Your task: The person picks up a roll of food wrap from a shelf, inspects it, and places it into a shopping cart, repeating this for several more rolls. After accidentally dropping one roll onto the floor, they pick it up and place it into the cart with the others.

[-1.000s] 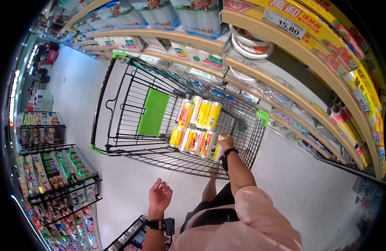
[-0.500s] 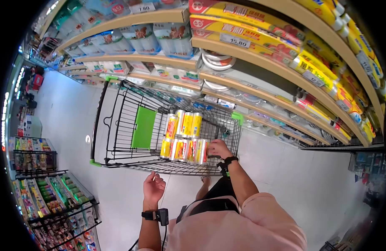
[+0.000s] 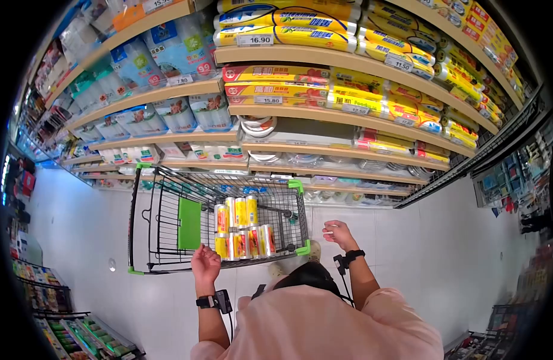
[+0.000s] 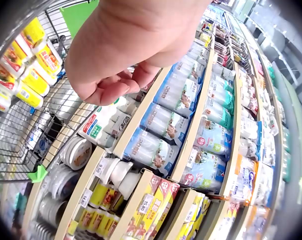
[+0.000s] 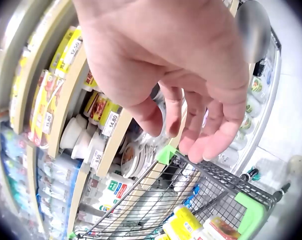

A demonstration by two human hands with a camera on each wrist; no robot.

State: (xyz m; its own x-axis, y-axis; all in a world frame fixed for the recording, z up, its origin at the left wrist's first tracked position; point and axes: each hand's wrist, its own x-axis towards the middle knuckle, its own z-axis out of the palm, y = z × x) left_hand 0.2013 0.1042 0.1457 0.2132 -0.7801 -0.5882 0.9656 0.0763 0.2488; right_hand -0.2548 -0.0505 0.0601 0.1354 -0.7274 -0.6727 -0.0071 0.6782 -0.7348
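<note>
My left hand (image 3: 206, 264) hangs by the near rim of the wire shopping cart (image 3: 159, 262), its fingers loosely curled around nothing. To the right of the cart, my right hand (image 3: 338, 234) is in the air and empty, fingers loosely bent. Inside the cart, several yellow-and-white rolls (image 3: 242, 243) stand upright in two rows. The left wrist view shows the left hand (image 4: 136, 47) with bent fingers and the rolls (image 4: 35, 77) beside it. In the right wrist view the right hand (image 5: 176, 75) holds nothing, above the cart's green corner (image 5: 251, 212).
Long shelves (image 3: 288, 111) curve across the front, with yellow boxes and rolls (image 3: 282, 93), blue packs of cups (image 3: 209, 114) and price tags. More racks (image 3: 39, 285) stand at the lower left. Another display (image 3: 510, 180) is at the right. The floor (image 3: 402, 240) is pale tile.
My right hand has let go of a roll at the row's right end and moved out of the cart to the right. The view has turned toward the shelves; my left hand stays empty.
</note>
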